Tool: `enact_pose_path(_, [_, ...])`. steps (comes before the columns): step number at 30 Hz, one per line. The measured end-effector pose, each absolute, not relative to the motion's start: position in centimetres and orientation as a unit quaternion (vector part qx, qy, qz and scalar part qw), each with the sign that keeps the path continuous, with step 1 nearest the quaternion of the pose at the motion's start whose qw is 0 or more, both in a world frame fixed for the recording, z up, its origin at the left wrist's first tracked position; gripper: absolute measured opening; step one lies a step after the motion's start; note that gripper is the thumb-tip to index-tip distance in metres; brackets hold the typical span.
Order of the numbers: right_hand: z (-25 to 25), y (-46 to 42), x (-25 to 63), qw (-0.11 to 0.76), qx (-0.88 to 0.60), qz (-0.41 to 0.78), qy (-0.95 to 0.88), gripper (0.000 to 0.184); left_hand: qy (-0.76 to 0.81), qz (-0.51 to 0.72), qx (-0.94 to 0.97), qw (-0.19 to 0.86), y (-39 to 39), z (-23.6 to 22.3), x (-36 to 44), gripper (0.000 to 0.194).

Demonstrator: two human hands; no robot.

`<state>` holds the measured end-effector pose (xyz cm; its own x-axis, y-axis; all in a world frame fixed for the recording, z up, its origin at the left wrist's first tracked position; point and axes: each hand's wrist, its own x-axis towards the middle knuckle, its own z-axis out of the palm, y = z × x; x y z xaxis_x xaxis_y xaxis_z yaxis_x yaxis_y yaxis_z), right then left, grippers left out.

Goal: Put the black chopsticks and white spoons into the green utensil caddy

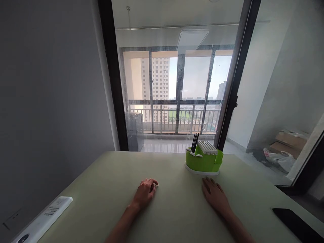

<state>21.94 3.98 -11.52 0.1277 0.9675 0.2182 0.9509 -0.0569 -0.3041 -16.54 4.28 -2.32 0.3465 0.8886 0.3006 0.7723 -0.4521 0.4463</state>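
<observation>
My left hand [146,189] rests on the pale green table [174,209], its fingers loosely bent and the thumb apart from the index finger. Nothing shows in it. Palm down, my right hand [215,194] lies on the table with its fingers stretched out. Just beyond its fingertips stands a green utensil holder [204,163] with a white base. Several black chopsticks [194,143] stick up from its left part, beside white spoons [193,153]. A white slotted rack [207,147] tops the holder.
A white power strip or similar long device [49,216] lies along the left edge. At the right edge is a flat black object [298,222]. A dark-framed glass door [234,101] stands behind the table; cardboard boxes [291,140] and plastic bags [283,160] sit beyond it.
</observation>
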Motion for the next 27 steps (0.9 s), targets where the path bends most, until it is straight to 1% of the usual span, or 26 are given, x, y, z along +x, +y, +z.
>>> enact_pose_path(27, [-11.45, 4.13, 21.97, 0.193, -0.721, 0.022, -0.665, 0.060, 0.513, 0.253, 0.814, 0.098, 4.39, -2.44, -16.57, 0.023])
